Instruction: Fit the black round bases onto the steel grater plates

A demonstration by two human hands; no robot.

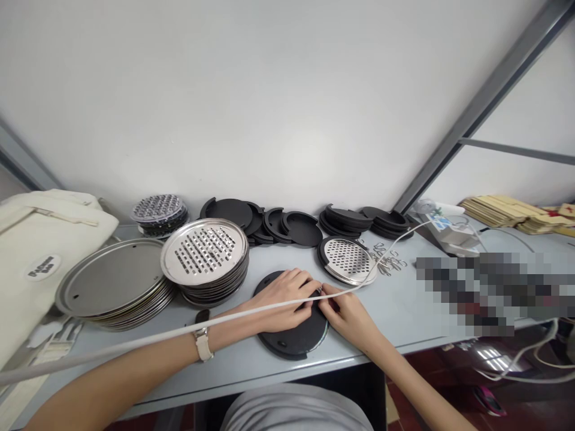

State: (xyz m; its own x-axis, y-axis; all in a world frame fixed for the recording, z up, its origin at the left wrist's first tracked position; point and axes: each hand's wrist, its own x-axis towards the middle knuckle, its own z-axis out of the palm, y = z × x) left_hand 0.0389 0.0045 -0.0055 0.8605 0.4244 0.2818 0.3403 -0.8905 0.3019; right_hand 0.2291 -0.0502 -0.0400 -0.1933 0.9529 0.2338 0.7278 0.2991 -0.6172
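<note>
A round black plastic disc [294, 346] lies on the grey table in front of me, with a bright thin line along its right edge. Across its top rests my left hand [285, 299], its fingers curled toward the right rim and holding the disc. My right hand [348, 314] is closed in a pinch at that same rim, fingertips close to those of the left. A small shiny bit shows between the fingertips, too little to name. Just behind sits a round perforated metal grater plate [350, 258] in a black holder. Small metal rings or clips [390, 262] lie loose beside it.
Left are stacked grater plates [206, 254], large metal discs [114, 278] and a cream bag [49, 239]. Black round holders [303, 228] line the wall. A white cable [251, 310] crosses over my hands. Wooden pieces [498, 212] lie at far right.
</note>
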